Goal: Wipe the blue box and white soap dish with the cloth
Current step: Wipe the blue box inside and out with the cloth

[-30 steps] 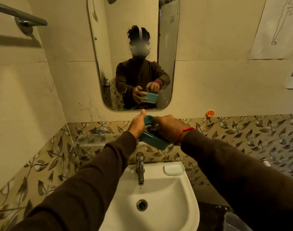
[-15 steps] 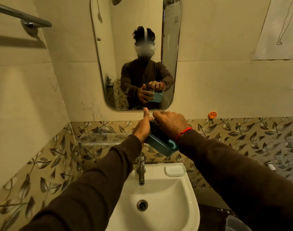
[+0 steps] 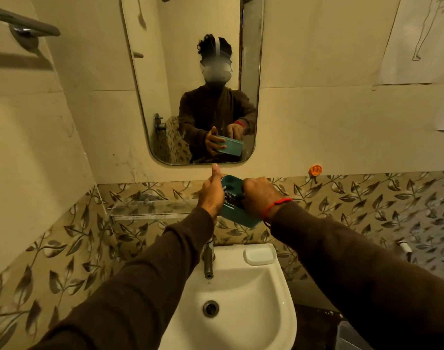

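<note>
The blue-green rectangular plastic box (image 3: 237,213) is held up in the air between both hands, above the tap and in front of the leaf-patterned wall tiles, its open mouth tipped toward the person so the far inner wall shows; half a second ago it was canted more steeply with its near corner dropped to the right, and a second ago it sat lower and flatter, so the box has been turned and lifted as the work goes round it; the left hand (image 3: 211,193) grips the box's left end with the thumb pointing straight up, while the right hand (image 3: 258,198), with a red thread at the wrist, is curled down into the box's interior; a dark crumpled mass that I take to be the cloth (image 3: 232,199) lies under those fingers, though it is too dim to be sure of its material; the shift from outside faces to inside suggests the box is well into its wipe but not yet done; the white rounded soap dish (image 3: 258,256) sits untouched on the far right ledge of the white ceramic basin (image 3: 279,306), well below the box, so that half of the task appears to remain; the chrome tap (image 3: 208,258) stands just left of the dish; the wall mirror (image 3: 248,72) above reflects the same grip on the box.
</note>
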The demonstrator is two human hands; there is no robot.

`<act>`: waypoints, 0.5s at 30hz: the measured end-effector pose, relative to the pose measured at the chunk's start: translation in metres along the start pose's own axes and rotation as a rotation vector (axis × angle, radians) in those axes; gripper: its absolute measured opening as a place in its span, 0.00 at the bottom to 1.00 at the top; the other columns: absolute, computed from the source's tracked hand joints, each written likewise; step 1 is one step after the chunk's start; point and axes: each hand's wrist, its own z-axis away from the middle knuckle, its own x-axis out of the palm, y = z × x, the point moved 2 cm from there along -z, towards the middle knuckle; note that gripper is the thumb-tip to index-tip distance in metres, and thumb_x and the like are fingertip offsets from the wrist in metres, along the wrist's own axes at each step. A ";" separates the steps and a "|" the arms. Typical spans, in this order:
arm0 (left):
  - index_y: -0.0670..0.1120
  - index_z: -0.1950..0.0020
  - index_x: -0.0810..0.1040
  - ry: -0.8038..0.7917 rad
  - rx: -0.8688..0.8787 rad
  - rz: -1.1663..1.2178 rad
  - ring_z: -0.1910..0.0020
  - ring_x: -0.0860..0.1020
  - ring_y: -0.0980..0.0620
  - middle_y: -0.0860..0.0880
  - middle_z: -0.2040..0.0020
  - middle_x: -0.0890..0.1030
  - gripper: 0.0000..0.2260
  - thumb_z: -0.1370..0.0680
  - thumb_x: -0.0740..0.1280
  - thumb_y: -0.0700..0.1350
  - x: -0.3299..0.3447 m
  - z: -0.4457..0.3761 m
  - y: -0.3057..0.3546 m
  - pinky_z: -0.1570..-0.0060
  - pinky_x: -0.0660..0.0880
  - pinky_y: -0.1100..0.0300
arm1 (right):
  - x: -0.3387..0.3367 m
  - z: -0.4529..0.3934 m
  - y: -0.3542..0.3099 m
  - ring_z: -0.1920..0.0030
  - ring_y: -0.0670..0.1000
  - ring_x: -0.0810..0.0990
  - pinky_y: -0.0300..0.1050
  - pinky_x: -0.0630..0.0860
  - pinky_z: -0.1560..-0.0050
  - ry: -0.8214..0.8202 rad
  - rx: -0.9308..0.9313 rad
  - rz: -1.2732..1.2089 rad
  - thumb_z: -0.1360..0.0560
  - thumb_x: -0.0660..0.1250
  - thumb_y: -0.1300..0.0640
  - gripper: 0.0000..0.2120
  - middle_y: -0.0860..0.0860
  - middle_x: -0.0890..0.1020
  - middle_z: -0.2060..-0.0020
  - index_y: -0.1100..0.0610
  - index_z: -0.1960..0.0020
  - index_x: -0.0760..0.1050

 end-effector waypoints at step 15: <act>0.56 0.49 0.84 -0.072 0.029 0.167 0.41 0.81 0.41 0.41 0.44 0.84 0.33 0.24 0.46 0.74 -0.008 -0.001 -0.007 0.35 0.74 0.37 | 0.010 0.004 -0.008 0.50 0.48 0.79 0.34 0.77 0.57 -0.214 0.038 -0.999 0.23 0.61 0.71 0.12 0.52 0.81 0.49 0.54 0.48 0.70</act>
